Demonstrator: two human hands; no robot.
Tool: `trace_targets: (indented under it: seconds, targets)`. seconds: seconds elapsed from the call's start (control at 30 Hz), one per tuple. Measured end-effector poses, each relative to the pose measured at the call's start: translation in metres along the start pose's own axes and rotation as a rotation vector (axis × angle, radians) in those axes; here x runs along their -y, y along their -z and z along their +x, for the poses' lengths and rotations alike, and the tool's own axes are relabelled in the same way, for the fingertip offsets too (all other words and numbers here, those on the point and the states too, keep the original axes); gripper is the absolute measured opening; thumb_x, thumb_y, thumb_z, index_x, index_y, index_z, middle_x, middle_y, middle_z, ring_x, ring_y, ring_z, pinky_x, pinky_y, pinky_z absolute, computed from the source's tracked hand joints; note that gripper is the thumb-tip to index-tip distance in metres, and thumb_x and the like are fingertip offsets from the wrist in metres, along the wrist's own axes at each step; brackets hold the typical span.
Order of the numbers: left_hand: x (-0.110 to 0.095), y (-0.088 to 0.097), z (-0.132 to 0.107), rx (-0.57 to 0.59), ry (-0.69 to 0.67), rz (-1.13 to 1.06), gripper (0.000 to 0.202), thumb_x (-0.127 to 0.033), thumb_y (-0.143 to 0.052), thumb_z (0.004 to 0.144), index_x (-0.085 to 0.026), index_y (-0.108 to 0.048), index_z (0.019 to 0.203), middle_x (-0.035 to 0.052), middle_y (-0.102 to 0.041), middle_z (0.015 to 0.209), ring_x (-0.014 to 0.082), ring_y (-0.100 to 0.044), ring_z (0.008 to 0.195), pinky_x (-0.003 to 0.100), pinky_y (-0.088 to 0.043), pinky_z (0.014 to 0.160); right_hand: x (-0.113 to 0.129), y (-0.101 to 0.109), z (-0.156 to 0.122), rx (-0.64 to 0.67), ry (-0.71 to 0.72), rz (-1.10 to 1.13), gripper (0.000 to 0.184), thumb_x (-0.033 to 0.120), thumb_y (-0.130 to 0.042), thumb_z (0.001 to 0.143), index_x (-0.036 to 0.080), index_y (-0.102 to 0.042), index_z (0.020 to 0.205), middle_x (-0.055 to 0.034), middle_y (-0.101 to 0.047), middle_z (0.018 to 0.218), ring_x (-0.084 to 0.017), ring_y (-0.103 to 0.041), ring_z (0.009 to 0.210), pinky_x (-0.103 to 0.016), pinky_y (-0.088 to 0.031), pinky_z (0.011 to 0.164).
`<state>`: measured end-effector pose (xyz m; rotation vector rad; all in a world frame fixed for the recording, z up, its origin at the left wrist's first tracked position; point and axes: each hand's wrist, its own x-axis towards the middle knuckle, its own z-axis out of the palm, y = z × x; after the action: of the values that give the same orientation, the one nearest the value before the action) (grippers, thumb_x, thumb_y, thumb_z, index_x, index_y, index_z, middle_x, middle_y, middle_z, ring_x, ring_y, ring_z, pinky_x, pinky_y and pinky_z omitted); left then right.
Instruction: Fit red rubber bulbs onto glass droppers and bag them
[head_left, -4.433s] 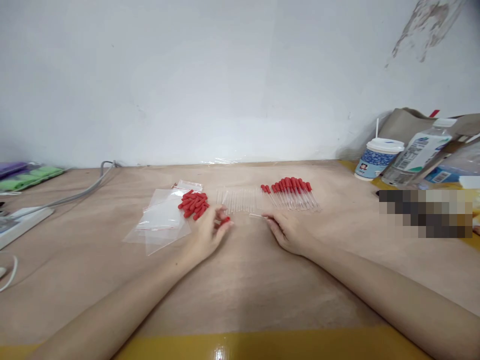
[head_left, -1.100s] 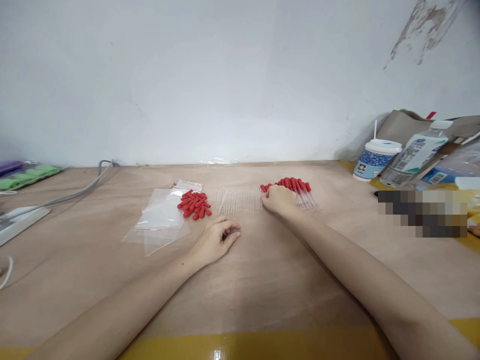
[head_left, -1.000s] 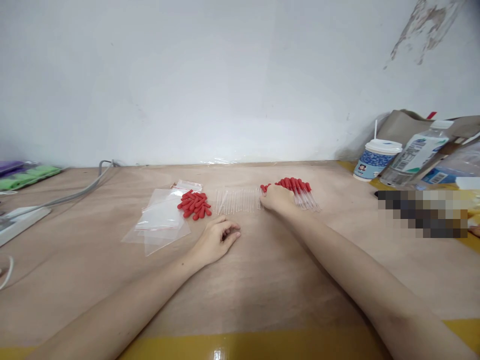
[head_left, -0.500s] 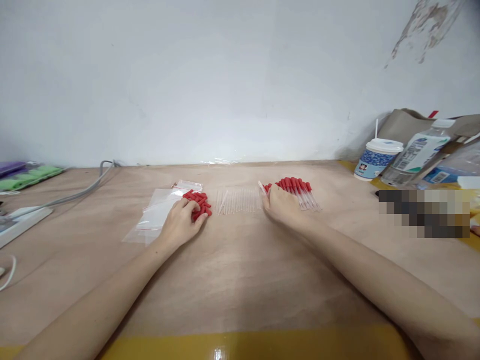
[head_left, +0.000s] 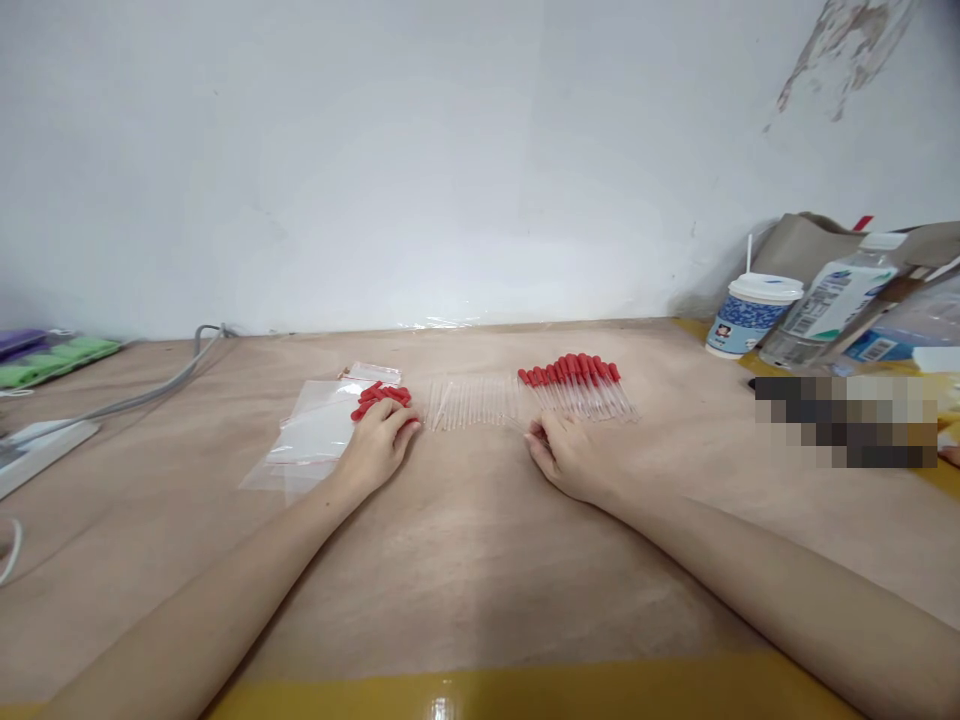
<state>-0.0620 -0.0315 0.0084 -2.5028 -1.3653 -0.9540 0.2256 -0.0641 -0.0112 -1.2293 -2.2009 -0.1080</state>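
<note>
My left hand (head_left: 377,446) lies on the near edge of a heap of small red rubber caps (head_left: 384,395), its fingers curled onto a red cap. My right hand (head_left: 568,456) rests on the table just in front of a row of clear thin tubes (head_left: 472,402). Its fingers pinch a clear tube that points left. Behind it lies a bunch of tubes fitted with red caps (head_left: 577,384), caps toward the wall.
Clear zip bags (head_left: 311,438) lie left of the caps. A grey cable (head_left: 161,385) and a white power strip (head_left: 41,448) sit at the far left. A lidded cup with a straw (head_left: 746,315), a water bottle (head_left: 825,310) and boxes stand at the right. Yellow tape (head_left: 525,690) edges the table front.
My left hand went from the table's middle up to the red caps. My right hand left the capped bunch, took a clear tube and drew back toward me.
</note>
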Motion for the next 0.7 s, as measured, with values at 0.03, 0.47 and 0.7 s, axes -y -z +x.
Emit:
trace_targets:
  seconds: [0.03, 0.47, 0.7]
  targets:
    - [-0.001, 0.001, 0.0, -0.02, 0.023, -0.027, 0.022, -0.027, -0.043, 0.086, -0.017, -0.062, 0.09, 0.0079, -0.057, 0.089, 0.0213, -0.053, 0.086, 0.036, -0.044, 0.079, -0.001, -0.001, 0.0, 0.004, 0.001, 0.014, 0.013, 0.023, -0.035, 0.087, 0.018, -0.045, 0.08, -0.0037, -0.057, 0.075, -0.015, -0.051, 0.068, -0.029, -0.037, 0.072]
    - [-0.052, -0.002, -0.002, -0.075, 0.404, -0.823, 0.015, -0.026, -0.051, 0.079, -0.015, -0.059, 0.086, 0.0057, -0.064, 0.088, 0.0164, -0.062, 0.08, 0.033, -0.047, 0.08, 0.005, 0.004, -0.001, -0.085, 0.08, 0.083, 0.026, 0.018, -0.035, 0.088, 0.016, -0.057, 0.102, -0.0064, -0.063, 0.083, -0.016, -0.056, 0.079, -0.031, -0.038, 0.077]
    - [-0.072, -0.02, -0.007, 0.05, 0.421, -0.877, 0.021, -0.028, -0.064, 0.071, -0.017, -0.045, 0.071, 0.0022, -0.062, 0.076, 0.0158, -0.062, 0.074, 0.028, -0.049, 0.067, 0.018, 0.012, -0.003, -0.094, 0.106, 0.08, 0.02, 0.023, -0.041, 0.087, 0.017, -0.06, 0.091, -0.002, -0.065, 0.078, -0.011, -0.054, 0.063, -0.035, -0.029, 0.087]
